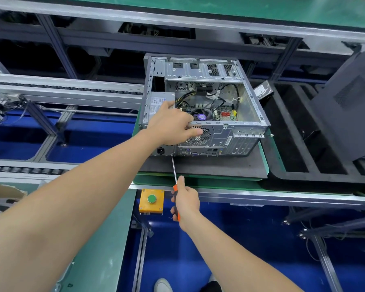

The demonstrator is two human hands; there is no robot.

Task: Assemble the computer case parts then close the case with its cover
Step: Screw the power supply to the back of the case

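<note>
An open silver computer case (249, 127) lies on its side on a black mat, its rear panel facing me and its motherboard and cables exposed. My left hand (173, 125) grips the case's rear upper edge beside the power supply (158, 106), fingers curled over the rim, thumb on the fan grille. My right hand (185, 202) holds an orange-and-black screwdriver (174, 171); its tip touches the rear panel's lower edge near the power socket. A dark grey case cover (350, 106) leans upright at the right.
The mat sits on a green pallet (266, 165) on the conveyor. A black foam tray (293, 144) to the right holds a hard drive (262, 91). A yellow box with a green button (151, 200) hangs on the front rail. Aluminium frames surround the station.
</note>
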